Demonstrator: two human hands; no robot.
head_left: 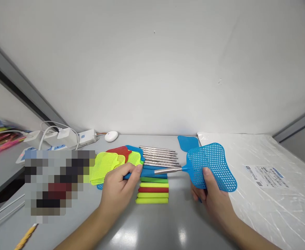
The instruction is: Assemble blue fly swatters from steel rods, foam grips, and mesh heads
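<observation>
A blue fly swatter (pixel 205 158) with a short metal rod is held level above the table between both hands. My left hand (pixel 119 189) is closed around its blue handle (pixel 149 172). My right hand (pixel 216 201) pinches the perforated head, thumb on top and fingers partly hidden below. Beyond my left hand lie loose swatter heads (pixel 104 167) in yellow, red and blue, overlapping. Several metal rods (pixel 159 152) lie side by side behind the handle. Below it, green, yellow and red handle grips (pixel 153 195) form a row. Behind the held head is another blue piece (pixel 187 143).
A plastic-wrapped white package (pixel 230 149) with a label covers the table's right side. At the left are power strips with plugs (pixel 67 137) and white cables. A white rounded case (pixel 111 136) sits by the back wall. A pixelated area hides the left part.
</observation>
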